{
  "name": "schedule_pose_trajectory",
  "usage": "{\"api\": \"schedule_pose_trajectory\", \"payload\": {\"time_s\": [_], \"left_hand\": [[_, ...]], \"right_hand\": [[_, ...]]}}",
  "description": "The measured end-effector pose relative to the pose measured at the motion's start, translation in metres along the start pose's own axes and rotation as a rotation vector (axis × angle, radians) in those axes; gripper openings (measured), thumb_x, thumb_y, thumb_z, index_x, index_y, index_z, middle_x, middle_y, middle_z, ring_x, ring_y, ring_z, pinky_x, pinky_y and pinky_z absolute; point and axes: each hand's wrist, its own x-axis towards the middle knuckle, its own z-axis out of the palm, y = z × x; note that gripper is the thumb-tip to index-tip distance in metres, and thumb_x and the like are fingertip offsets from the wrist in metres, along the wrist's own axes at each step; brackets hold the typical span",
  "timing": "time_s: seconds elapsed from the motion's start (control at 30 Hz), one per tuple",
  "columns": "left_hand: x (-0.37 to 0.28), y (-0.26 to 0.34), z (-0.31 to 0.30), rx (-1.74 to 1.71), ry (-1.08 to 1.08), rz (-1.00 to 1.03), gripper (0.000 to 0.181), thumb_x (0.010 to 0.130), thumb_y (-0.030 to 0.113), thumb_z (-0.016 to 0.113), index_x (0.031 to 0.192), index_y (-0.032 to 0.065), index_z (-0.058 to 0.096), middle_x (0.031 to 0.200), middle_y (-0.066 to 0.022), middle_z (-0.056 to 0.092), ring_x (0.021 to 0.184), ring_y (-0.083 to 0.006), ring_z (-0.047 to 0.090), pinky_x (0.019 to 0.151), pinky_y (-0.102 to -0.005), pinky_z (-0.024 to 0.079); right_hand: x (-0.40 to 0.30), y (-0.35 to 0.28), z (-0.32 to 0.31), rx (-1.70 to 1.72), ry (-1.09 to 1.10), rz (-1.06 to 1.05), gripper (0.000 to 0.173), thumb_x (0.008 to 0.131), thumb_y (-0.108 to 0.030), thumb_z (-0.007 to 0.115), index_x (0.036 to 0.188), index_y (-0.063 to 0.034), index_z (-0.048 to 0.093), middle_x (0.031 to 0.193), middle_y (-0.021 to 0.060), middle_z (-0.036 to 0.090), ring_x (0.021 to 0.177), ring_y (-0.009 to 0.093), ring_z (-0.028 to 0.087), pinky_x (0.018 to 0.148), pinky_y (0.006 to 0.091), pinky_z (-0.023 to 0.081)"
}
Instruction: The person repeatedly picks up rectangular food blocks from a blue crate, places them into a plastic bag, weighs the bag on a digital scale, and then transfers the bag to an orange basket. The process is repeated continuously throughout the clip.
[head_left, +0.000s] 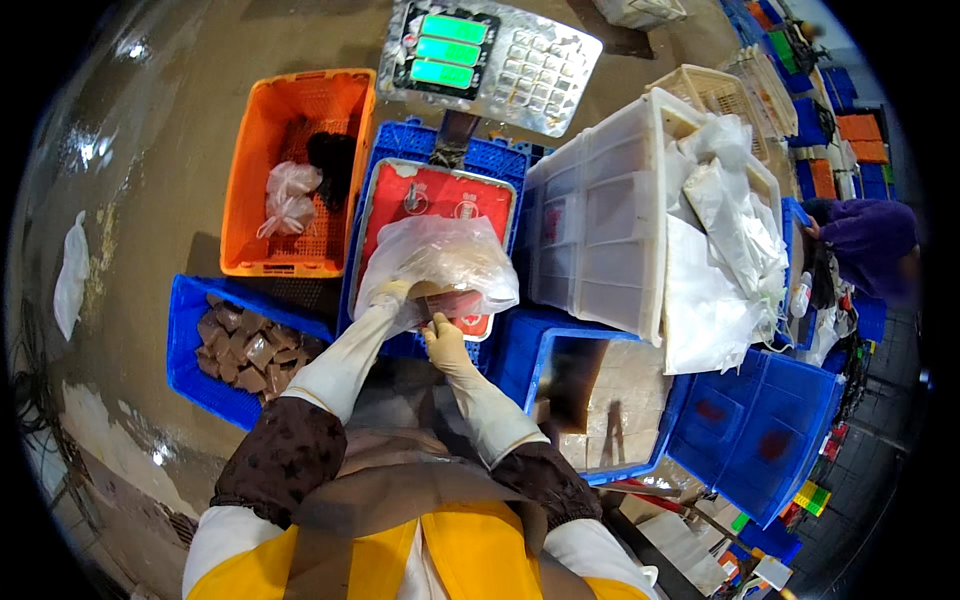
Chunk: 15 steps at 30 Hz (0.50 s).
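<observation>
A clear plastic bag (457, 251) rests on the red platform (386, 187) of a weighing scale, with pale brownish contents inside. My left hand (390, 294), in a long cream rubber glove, grips the bag's edge at its near left side. My right hand (445, 343), gloved too, is at the bag's near edge with its fingers closed on a brown piece (442, 306) whose kind I cannot tell. Beyond the platform stands the scale's lit display and keypad head (491, 60) on a post.
Left are an orange crate (232, 180) with bags and a blue crate (176, 337) of brown blocks. Right stand a white tub (592, 217) draped with plastic bags (739, 217) and a blue tub (675, 427) holding liquid and pale blocks. A person in purple (870, 240) is far right.
</observation>
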Motion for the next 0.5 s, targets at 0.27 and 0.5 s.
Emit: {"api": "schedule_pose_trajectory", "payload": {"time_s": [0.27, 0.5], "left_hand": [[0.013, -0.002, -0.014, -0.325, -0.013, 0.156, 0.033, 0.082, 0.014, 0.057, 0.111, -0.0017, 0.055, 0.106, -0.0151, 0.06, 0.093, -0.0208, 0.059, 0.081, -0.0306, 0.048], [-0.01, -0.006, -0.024, -0.855, -0.215, 0.386, 0.035, 0.08, 0.02, 0.063, 0.107, -0.0015, 0.058, 0.106, -0.0137, 0.061, 0.089, -0.0188, 0.061, 0.079, -0.0286, 0.048]], "right_hand": [[-0.044, -0.032, -0.042, 0.039, -0.011, -0.034, 0.022, 0.081, -0.017, 0.054, 0.094, 0.0001, 0.052, 0.068, 0.0192, 0.056, 0.063, 0.03, 0.058, 0.056, 0.039, 0.044], [-0.194, -0.039, -0.147, 0.052, -0.041, 0.172, 0.031, 0.083, -0.016, 0.056, 0.112, -0.0021, 0.054, 0.086, 0.0173, 0.063, 0.075, 0.019, 0.062, 0.069, 0.0306, 0.048]]}}
